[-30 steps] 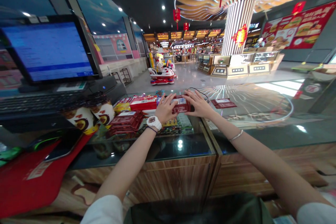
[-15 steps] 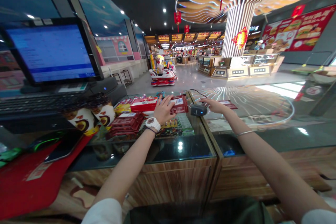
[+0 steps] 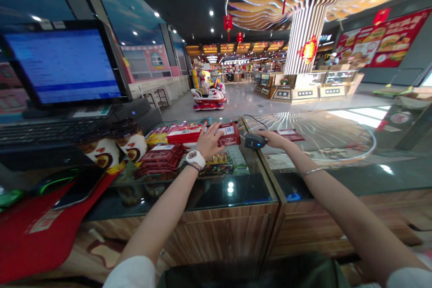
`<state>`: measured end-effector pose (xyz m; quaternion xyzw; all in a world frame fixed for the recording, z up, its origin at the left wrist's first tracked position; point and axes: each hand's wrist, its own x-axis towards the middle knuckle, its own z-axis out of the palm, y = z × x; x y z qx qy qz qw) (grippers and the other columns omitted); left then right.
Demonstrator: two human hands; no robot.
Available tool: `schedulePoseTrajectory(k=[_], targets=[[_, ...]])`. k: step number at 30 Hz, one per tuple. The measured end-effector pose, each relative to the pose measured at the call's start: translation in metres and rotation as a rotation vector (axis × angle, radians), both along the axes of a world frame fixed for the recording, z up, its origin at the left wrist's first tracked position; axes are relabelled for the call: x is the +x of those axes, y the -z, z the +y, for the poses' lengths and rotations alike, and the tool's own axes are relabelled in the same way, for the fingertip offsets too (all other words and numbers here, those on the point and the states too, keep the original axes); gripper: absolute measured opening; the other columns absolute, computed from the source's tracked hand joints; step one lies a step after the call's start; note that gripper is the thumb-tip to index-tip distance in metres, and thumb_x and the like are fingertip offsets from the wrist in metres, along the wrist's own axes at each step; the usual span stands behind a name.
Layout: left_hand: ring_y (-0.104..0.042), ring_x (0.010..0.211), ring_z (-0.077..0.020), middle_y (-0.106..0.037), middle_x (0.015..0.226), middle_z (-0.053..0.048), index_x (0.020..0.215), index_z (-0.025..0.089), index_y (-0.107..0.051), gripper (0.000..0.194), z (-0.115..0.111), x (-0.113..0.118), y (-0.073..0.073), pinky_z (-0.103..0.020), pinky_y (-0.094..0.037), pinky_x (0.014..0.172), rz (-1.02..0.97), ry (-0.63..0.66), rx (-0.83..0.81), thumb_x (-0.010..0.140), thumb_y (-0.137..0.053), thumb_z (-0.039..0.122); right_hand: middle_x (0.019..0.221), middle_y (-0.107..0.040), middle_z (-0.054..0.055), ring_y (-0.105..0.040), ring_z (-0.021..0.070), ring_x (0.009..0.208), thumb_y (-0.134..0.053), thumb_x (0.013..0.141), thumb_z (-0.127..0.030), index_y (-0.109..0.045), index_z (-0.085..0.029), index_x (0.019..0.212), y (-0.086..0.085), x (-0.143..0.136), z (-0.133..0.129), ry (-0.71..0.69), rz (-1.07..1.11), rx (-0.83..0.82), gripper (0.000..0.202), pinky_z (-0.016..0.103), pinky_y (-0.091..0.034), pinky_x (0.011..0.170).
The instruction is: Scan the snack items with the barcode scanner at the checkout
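My left hand (image 3: 208,140), wearing a white watch, lies with fingers stretched and apart over a long red package (image 3: 184,134) and the left end of a dark red packet (image 3: 230,134) that bears a white barcode label. My right hand (image 3: 274,138) is closed around the rear of a dark grey barcode scanner (image 3: 255,141) with a lit blue light. The scanner's head points left, close to the packet's right end. Below my left hand lie a stack of dark red packets (image 3: 162,157) and several yellow and green packets (image 3: 218,159).
Another dark red packet (image 3: 289,134) lies right of my right hand on the glass counter (image 3: 320,168). At left stand two patterned cups (image 3: 133,144), a monitor (image 3: 64,65), a keyboard (image 3: 40,134) and a phone (image 3: 81,189) on a red bag (image 3: 37,238).
My right hand's fingers, raised and stretched over the scanner before, have closed around it. My left hand and the packets have barely moved.
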<state>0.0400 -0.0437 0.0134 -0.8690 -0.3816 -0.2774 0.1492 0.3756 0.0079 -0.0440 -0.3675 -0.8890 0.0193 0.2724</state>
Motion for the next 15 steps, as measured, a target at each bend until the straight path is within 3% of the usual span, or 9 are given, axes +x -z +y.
schedulePoseTrajectory(k=[6,10,15], targets=[[-0.040,0.142,-0.0331,-0.045,0.152,-0.013,0.110,0.024,-0.063,0.038,0.002,-0.002,0.001,-0.060,-0.013,0.124,0.008,-0.031,0.027,0.073,-0.074,0.029,0.123,-0.070,0.011,-0.065,0.0283,0.114,-0.053,0.071,-0.007,-0.061,-0.018,0.128,-0.007,0.000,0.000,0.048,0.149,0.148,0.058,0.046,-0.052,0.097],[-0.041,0.142,-0.0329,-0.046,0.152,-0.014,0.108,0.022,-0.063,0.037,0.002,-0.003,0.002,-0.059,-0.012,0.125,-0.002,-0.039,0.046,0.073,-0.073,0.029,0.123,-0.067,0.015,-0.062,0.0311,0.114,-0.057,0.084,-0.025,-0.058,-0.017,0.123,-0.015,0.001,-0.001,0.135,0.333,0.258,0.040,0.049,-0.050,0.097],[-0.041,0.142,-0.0336,-0.046,0.152,-0.013,0.109,0.023,-0.062,0.040,0.005,-0.004,0.004,-0.060,-0.012,0.124,-0.012,-0.043,0.038,0.071,-0.076,0.030,0.109,-0.069,0.010,-0.064,0.0288,0.098,-0.057,0.087,-0.047,-0.056,-0.021,0.116,-0.027,-0.005,-0.013,0.268,0.571,0.200,0.039,0.046,-0.053,0.088]])
